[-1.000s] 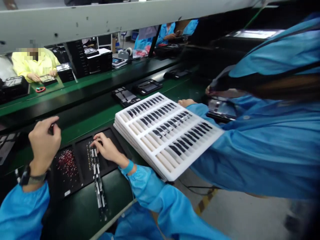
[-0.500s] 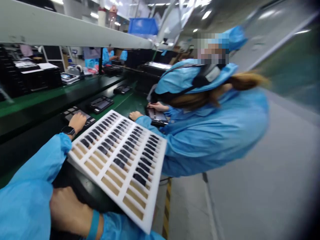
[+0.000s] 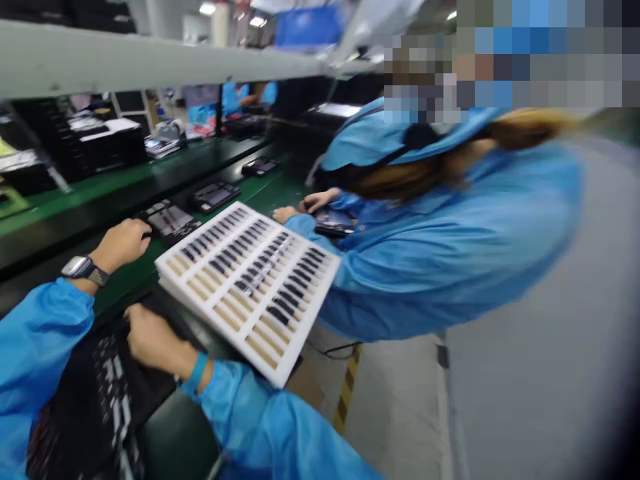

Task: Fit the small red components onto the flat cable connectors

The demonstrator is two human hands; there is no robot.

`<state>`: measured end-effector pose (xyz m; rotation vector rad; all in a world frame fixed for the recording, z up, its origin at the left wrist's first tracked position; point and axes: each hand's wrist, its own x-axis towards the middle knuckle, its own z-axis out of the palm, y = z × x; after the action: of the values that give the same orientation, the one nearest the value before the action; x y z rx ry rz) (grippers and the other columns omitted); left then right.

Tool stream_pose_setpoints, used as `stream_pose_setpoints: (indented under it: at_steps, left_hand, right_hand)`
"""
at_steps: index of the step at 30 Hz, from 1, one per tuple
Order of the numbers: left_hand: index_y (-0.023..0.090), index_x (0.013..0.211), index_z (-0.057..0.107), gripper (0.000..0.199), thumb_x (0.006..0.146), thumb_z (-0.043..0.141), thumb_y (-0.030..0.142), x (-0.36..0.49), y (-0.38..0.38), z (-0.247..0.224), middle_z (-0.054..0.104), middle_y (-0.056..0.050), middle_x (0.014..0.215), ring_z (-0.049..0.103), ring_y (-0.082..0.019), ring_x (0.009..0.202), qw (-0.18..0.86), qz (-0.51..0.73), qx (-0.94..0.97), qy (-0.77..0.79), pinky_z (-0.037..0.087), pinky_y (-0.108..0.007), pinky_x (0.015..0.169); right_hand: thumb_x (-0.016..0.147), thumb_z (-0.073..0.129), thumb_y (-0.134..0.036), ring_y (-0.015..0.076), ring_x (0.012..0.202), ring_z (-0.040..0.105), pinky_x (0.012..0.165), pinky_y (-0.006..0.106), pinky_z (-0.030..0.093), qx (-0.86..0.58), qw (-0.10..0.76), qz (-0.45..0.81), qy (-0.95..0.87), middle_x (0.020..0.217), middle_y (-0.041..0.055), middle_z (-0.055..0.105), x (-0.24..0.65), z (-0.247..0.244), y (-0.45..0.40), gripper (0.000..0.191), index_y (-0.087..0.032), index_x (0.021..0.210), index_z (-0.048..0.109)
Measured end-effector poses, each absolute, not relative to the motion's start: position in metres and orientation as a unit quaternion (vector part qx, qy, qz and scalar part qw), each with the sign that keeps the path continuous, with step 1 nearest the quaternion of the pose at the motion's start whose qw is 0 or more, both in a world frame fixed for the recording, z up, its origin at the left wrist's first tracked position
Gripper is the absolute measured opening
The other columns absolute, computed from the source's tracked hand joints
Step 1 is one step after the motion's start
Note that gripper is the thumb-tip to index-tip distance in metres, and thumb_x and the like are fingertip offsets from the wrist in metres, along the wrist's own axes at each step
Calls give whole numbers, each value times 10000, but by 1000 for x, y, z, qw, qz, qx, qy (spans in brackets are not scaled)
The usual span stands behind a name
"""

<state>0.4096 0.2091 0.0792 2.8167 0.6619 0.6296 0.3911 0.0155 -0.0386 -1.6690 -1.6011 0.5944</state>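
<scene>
Two hands (image 3: 155,339), tray edge (image 3: 200,300) near, green strip (image 3: 143,268)

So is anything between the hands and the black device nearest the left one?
Nothing visible stands between the left hand and the black device. From the right hand, the corner of the white tray seems to jut into the straight path.

No readable text or labels anywhere

Grey floor (image 3: 395,390) with yellow-black tape (image 3: 347,390), green benches (image 3: 265,190), bright ceiling lights (image 3: 257,21).
</scene>
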Motion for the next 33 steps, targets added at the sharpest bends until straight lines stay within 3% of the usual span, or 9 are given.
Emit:
stream_pose_setpoints:
  at_steps: [2,7,12,15,18,21,26,30,33]
  left_hand:
    - [196,1013,812,286,823,669,355,346,181,107,791,-123,1095,707,-344,1066,44,165,946,276,530,-444,1014]
    - [164,1179,799,363,946,668,410,166,41,156,796,-48,1019,710,-225,907,78,233,864,440,542,-410,987]
    - [241,1025,797,192,959,696,390,25,-118,80,819,-26,1090,756,-243,1023,162,303,743,574,578,-375,976]
    - [220,1050,772,243,976,633,405,-18,-177,3,803,-96,1102,739,-300,1050,105,317,676,657,586,-458,975]
    - [205,1139,744,285,993,610,410,-31,-212,-45,751,-153,1278,672,-351,1237,70,312,652,687,534,-542,1090]
    - [212,1163,728,259,1013,606,384,-28,-229,-51,744,-149,1282,673,-333,1245,66,349,631,690,535,-532,1098]
    - [206,1100,749,221,1004,627,362,-18,-212,-11,780,-104,1168,722,-283,1133,100,428,617,653,553,-461,1071]
    - [195,1063,774,259,962,638,391,8,-158,17,804,-67,1017,742,-237,906,228,376,674,593,595,-360,894]
    - [183,1086,778,265,965,613,351,48,-98,28,804,-72,989,731,-230,875,245,319,751,524,581,-338,846]
  right_hand:
    - [916,434,-66,293,1139,730,985,409,578,-632,423,220,-611,1256,187,727,389,-42,12,387,-168,1280,519]
    - [968,404,-87,215,912,715,886,360,563,-612,518,240,-548,1117,128,714,391,-60,16,256,-199,1168,517]
    - [972,451,-148,158,745,622,746,281,496,-540,572,229,-573,891,27,662,380,-39,-7,138,-212,995,570]
    - [1007,512,-207,164,770,637,752,275,468,-485,474,251,-691,872,24,691,340,-11,-51,130,-197,1009,642]
    - [1017,591,-236,187,788,695,740,272,449,-406,228,303,-831,854,23,747,275,-1,-103,189,-200,1181,676]
    - [1057,578,-270,256,918,751,748,312,461,-392,45,271,-878,1075,123,804,214,-15,-136,208,-175,1211,679]
    - [1104,496,-284,299,1028,763,768,364,528,-418,-2,244,-875,1205,140,781,175,-37,-141,231,-171,1240,645]
    - [1060,451,-117,305,990,762,759,405,579,-412,-26,172,-894,1214,176,741,177,-32,-143,259,-107,1269,604]
    - [1056,393,-72,289,950,753,718,404,597,-398,-35,130,-907,1248,220,689,175,-29,-147,295,-58,1275,590]
